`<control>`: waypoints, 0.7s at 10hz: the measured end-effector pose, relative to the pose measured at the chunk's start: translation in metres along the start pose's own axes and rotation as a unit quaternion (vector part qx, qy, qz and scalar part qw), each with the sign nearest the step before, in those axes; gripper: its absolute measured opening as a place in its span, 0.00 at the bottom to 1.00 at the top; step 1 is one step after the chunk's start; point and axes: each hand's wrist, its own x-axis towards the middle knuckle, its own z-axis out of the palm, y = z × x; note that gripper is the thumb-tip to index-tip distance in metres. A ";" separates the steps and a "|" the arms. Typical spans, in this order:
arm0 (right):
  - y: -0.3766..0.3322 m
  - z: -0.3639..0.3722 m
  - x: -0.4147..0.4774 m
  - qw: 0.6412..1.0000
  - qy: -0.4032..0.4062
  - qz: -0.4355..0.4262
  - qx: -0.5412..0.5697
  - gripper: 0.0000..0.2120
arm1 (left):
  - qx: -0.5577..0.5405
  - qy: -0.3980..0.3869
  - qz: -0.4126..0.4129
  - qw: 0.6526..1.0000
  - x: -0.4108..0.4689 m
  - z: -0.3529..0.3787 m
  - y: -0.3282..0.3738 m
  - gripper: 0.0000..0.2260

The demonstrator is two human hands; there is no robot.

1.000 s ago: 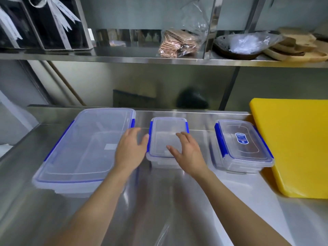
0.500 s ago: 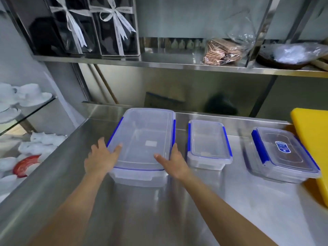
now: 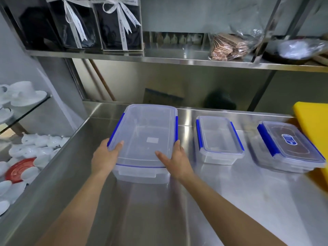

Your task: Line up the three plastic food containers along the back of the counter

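Three clear plastic containers with blue clips stand on the steel counter (image 3: 221,192). The large container (image 3: 147,132) is on the left, its far end close to the back wall. My left hand (image 3: 104,157) grips its near left corner, thumb on the lid. My right hand (image 3: 174,160) grips its near right corner, thumb on the lid. The small container (image 3: 218,137) stands in the middle, a hand's width to the right. The medium container (image 3: 289,148) with a blue label is at the right, turned slightly askew.
A yellow cutting board (image 3: 314,121) lies at the right edge, touching the medium container. A steel shelf (image 3: 168,58) overhead carries black gift boxes and wrapped packets. White cups and dishes (image 3: 23,144) sit on shelving left of the counter.
Both hands left the small container and went to the large one, then closed onto its near corners. The view swung left. The large container sits a little farther back.
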 end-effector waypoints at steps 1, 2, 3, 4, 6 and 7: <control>-0.003 0.008 0.003 1.000 0.002 0.007 -0.016 0.42 | -0.003 0.004 0.005 1.000 0.007 -0.004 -0.004 0.19; -0.003 0.012 0.005 1.000 0.001 0.015 -0.023 0.42 | 0.002 0.014 0.010 1.000 0.007 -0.003 -0.004 0.20; -0.003 0.013 0.007 0.999 0.001 0.021 -0.024 0.42 | 0.003 0.021 0.010 1.000 0.004 -0.002 -0.004 0.20; -0.003 0.013 0.007 0.999 0.004 0.025 -0.031 0.41 | 0.020 0.014 0.014 1.000 0.004 -0.002 -0.004 0.22; -0.008 0.003 0.005 0.993 -0.026 0.052 -0.099 0.38 | 0.073 0.000 0.086 0.994 0.003 -0.007 -0.007 0.22; -0.015 -0.014 0.002 0.993 -0.010 0.030 -0.118 0.30 | 0.133 0.026 0.153 0.979 -0.003 -0.007 0.007 0.26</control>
